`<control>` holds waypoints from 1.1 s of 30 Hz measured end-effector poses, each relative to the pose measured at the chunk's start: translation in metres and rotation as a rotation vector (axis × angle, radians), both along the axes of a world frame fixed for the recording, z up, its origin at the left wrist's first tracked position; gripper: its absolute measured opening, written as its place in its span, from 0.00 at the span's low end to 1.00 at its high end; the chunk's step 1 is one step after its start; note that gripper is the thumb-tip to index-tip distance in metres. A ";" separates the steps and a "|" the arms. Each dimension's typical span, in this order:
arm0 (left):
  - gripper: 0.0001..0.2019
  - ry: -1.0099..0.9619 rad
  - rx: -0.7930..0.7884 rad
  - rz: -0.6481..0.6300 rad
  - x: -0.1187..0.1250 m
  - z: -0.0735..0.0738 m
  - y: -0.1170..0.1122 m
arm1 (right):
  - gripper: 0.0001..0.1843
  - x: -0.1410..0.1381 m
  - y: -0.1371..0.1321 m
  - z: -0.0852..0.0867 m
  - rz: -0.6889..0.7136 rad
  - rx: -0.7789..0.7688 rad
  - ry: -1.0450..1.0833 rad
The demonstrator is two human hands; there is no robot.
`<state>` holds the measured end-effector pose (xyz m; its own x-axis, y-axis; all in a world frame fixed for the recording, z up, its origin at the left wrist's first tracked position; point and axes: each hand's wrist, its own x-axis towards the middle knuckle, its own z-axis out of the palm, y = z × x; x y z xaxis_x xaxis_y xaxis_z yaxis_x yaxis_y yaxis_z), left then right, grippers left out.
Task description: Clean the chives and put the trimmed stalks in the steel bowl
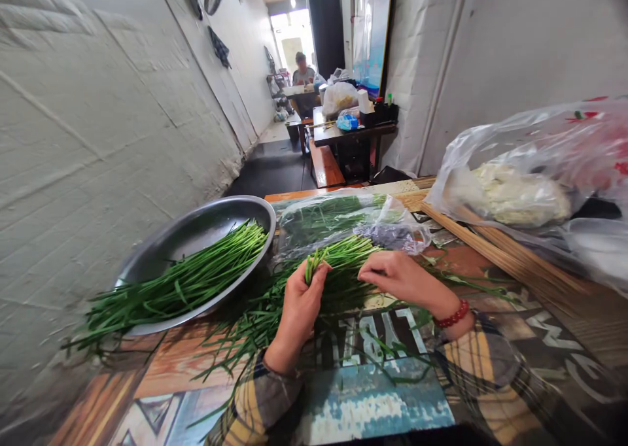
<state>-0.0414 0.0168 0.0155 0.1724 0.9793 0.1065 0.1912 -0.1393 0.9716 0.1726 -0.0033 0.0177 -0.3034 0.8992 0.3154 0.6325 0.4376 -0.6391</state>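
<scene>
My left hand [297, 302] is closed round a small bunch of chives [315, 263], whose pale cut ends stick up past the thumb. To its right, my right hand [405, 277] has its thumb and fingertips pinched together; whatever may be between them is too small to make out. Behind and beneath both hands lies a loose pile of green chives [350, 248], with leaves trailing left across the table. At the left, a metal basin [191, 227] leans on the table and holds a thick bundle of chives [210, 269], leaf ends hanging over its rim.
A clear plastic bag [321, 220] of greens lies behind the pile. Thin wooden sticks [505, 250] lie at right, near a plastic bag [520, 194] with pale contents. Stray leaves dot the patterned table [377, 400]. A person [303, 74] sits at a far table.
</scene>
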 end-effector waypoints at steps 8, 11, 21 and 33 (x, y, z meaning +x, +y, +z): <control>0.16 -0.028 0.002 0.081 0.005 0.001 -0.001 | 0.09 -0.005 -0.003 -0.012 -0.060 0.160 -0.314; 0.15 -0.013 0.043 0.066 0.004 0.001 -0.001 | 0.07 -0.004 -0.002 -0.002 -0.013 0.110 -0.071; 0.14 0.038 0.103 -0.223 0.008 -0.001 -0.006 | 0.10 -0.021 -0.001 -0.005 -0.094 0.105 0.349; 0.22 -0.041 -0.051 -0.179 0.008 -0.006 -0.002 | 0.12 -0.007 0.004 -0.011 -0.310 0.163 0.469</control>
